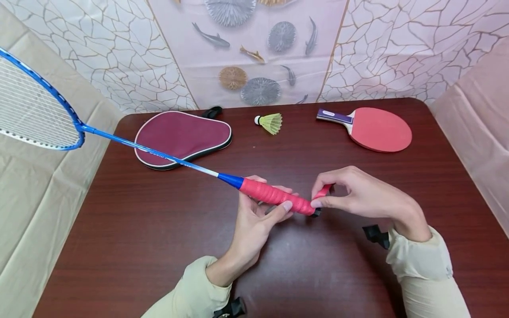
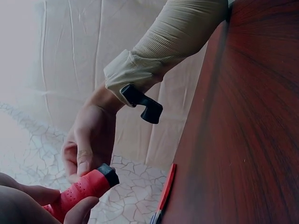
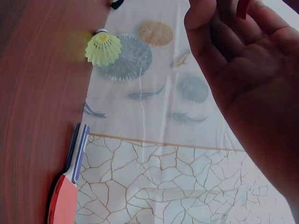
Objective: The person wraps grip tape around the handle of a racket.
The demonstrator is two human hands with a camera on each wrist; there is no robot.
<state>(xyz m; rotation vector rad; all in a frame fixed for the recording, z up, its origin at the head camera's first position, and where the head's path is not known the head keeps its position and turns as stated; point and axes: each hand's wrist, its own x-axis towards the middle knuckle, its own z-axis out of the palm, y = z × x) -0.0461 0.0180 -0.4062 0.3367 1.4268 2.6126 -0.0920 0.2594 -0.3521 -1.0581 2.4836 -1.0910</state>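
A blue badminton racket [image 1: 159, 153] slants across the head view, its strung head off to the upper left. Red perforated grip tape [image 1: 274, 194] is wound round its handle, with the black butt end [image 2: 108, 174] bare. My left hand [image 1: 254, 221] holds the handle from below, thumb along the tape near the butt. Between thumb and fingers, my right hand [image 1: 358, 194] pinches a loose red tape end [image 1: 323, 191] right beside the butt. In the right wrist view a bit of red tape [image 3: 243, 8] shows at the curled fingers.
At the back of the brown table [image 1: 159, 247] lie a maroon paddle case [image 1: 183, 132], a yellow shuttlecock [image 1: 270, 123] and a red table tennis paddle [image 1: 381, 129]. The racket shaft passes over the case. Patterned cloth [image 1: 254, 53] hangs behind the table.
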